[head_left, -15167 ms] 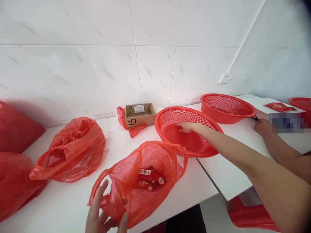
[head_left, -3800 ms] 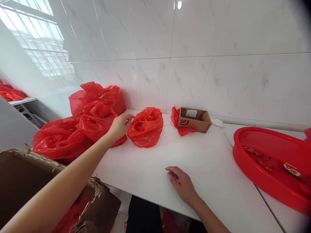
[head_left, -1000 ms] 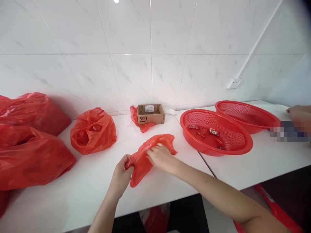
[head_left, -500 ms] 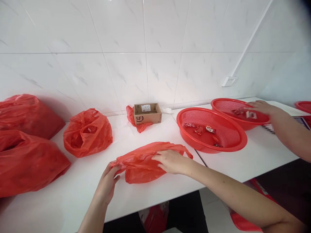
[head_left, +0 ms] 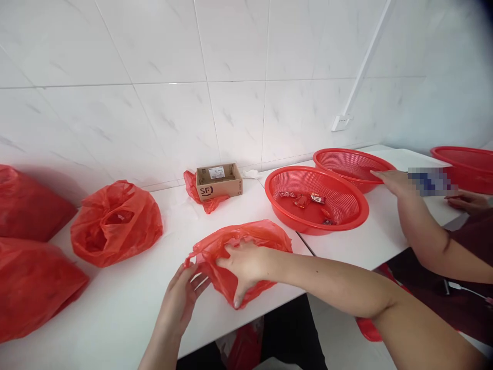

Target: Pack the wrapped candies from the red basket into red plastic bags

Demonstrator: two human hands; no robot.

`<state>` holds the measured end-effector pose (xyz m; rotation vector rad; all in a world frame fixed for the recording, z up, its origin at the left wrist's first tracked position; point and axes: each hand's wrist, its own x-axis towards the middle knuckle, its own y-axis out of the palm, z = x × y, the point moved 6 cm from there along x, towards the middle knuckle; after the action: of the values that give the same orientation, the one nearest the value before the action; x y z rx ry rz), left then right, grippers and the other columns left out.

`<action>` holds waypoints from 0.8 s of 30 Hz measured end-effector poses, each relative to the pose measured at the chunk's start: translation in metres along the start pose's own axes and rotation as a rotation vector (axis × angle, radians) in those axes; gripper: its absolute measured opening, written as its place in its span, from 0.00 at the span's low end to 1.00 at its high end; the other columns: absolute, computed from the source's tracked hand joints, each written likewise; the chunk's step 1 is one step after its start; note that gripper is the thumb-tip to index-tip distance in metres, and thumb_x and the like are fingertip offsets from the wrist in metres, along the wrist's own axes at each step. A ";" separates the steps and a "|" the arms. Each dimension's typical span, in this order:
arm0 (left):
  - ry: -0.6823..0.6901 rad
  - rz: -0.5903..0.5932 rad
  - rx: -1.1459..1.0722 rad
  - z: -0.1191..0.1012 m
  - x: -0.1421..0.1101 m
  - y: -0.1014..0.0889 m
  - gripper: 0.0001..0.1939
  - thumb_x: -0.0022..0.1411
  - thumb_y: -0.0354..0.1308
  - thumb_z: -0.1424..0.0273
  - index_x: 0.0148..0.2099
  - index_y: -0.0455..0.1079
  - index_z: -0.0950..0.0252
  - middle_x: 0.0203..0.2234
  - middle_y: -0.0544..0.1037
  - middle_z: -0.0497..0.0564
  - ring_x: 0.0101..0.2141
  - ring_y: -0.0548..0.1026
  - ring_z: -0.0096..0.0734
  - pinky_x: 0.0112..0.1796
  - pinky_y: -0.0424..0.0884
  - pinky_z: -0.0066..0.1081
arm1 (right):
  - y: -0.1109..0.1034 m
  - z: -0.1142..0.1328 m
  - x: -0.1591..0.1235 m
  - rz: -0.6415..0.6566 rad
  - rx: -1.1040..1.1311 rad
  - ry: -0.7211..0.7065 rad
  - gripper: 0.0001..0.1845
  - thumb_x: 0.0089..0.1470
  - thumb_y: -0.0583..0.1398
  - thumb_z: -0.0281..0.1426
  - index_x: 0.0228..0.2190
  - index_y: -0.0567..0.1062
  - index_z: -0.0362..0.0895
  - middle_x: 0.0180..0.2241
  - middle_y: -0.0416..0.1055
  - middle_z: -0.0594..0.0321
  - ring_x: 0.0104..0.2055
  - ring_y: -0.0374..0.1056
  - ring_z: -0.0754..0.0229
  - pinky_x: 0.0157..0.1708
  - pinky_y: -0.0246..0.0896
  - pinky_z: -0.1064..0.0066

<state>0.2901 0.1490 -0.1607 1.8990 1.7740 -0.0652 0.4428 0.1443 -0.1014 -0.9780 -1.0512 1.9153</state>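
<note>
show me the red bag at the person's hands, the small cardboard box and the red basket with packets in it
Red bag [head_left: 225, 279]: head view, on its front side
Cardboard box [head_left: 224, 191]: head view, on its front panel
Red basket [head_left: 343, 203]: head view, on its perforated inner wall, right side

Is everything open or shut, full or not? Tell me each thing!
Middle bag: limp, mouth partly spread
Right hand: spread, at that bag's mouth
Left hand: at its edge, grip unclear
Bag further left: bunched, gap on top
Small box: upright, open
Nearest basket: open, a few packets inside
Basket behind: open, contents unclear
Left edge bags: bulging, cut off
Far basket: open
</note>
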 end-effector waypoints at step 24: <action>-0.047 -0.041 0.127 -0.021 -0.050 0.013 0.38 0.43 0.73 0.67 0.58 0.67 0.52 0.44 0.81 0.48 0.43 0.78 0.41 0.37 0.77 0.29 | -0.152 -0.236 -0.079 -0.268 0.131 0.569 0.46 0.50 0.64 0.47 0.65 0.54 0.48 0.58 0.64 0.46 0.55 0.66 0.43 0.48 0.66 0.55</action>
<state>0.2889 0.1121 -0.1194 1.9324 1.8151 -0.2410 0.7179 0.2159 -0.0342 -1.1479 -0.6723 1.3506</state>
